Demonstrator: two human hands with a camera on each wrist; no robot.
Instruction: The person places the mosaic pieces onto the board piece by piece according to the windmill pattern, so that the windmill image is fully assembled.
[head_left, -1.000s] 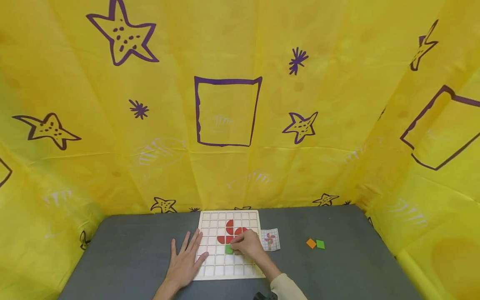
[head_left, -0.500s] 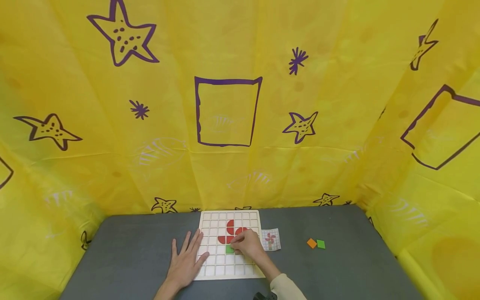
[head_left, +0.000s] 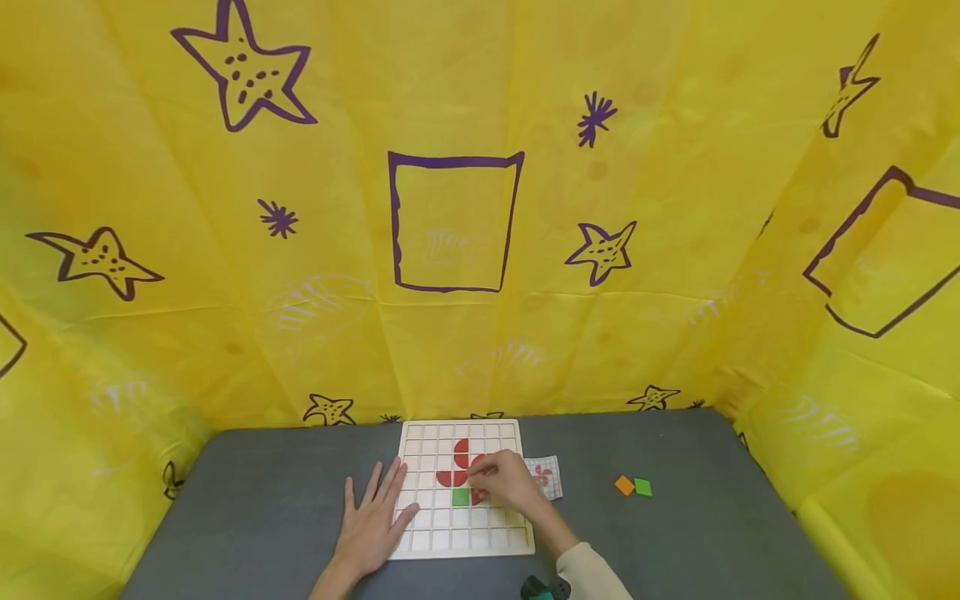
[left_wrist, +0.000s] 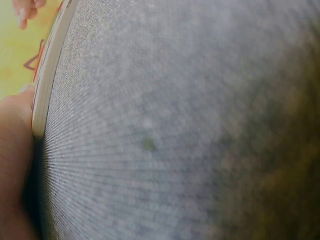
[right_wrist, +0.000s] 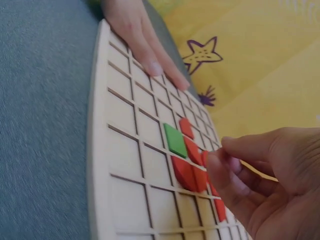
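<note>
A pale grid board (head_left: 438, 533) lies on the dark table with red rounded pieces (head_left: 450, 478) set in a pinwheel pattern. Directly below the left red pair sits a green square tile (head_left: 461, 497) in its own cell. My left hand (head_left: 367, 527) lies flat with fingers spread, its fingertips and thumb on the board's left edge. Over the pinwheel's right part hovers my right hand (right_wrist: 270, 175), thumb and index tips close together, the other fingers curled. Nothing shows between those fingertips, which overlap the red pieces and partly hide them.
A small pattern card (head_left: 551, 477) with a red pinwheel drawing lies against the board's right side, partly behind the right hand. Farther right on the table are an orange tile (head_left: 625, 485) and a green tile (head_left: 643, 487). A yellow patterned cloth (head_left: 450, 350) stands behind the table.
My right hand has come off the green tile and shifted slightly up and right, uncovering that tile and the red piece beside it. The left hand stays put.
</note>
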